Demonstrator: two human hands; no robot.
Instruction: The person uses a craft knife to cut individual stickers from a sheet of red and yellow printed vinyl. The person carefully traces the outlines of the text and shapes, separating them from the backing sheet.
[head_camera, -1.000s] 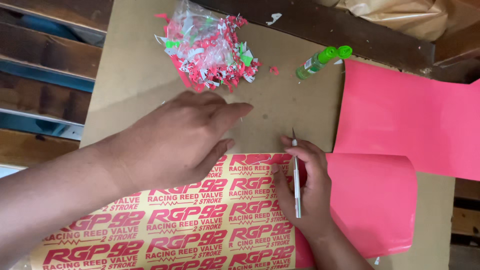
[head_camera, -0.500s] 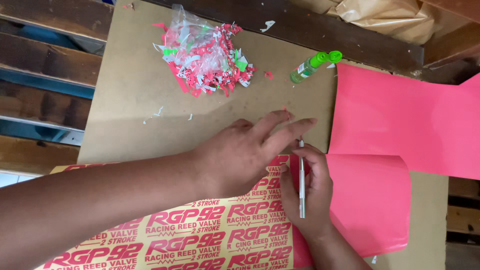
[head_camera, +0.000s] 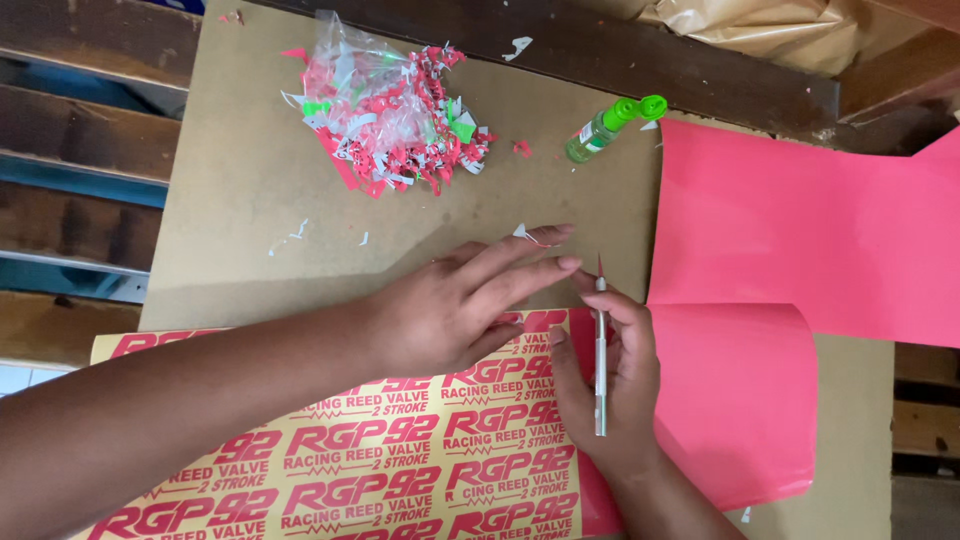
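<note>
Scrap pile (head_camera: 385, 125), glue bottle (head_camera: 610, 127) (probably) lie beyond hands.

A glossy yellow sticker sheet (head_camera: 380, 460) is laid on matt brown cardboard (head_camera: 250, 190), beside smooth pink paper (head_camera: 820, 230) and a metal craft knife (head_camera: 600, 370).

Your left hand (head_camera: 450, 310) is sliding rightward across the yellow sticker sheet (head_camera: 400, 450), away from its spot a second ago, until its fingertips are now reaching past the sheet's top edge onto the brown board (head_camera: 250, 200) and touching your right hand (head_camera: 610, 390). A small white paper scrap (head_camera: 521, 232) is now clinging at one fingertip.
</note>
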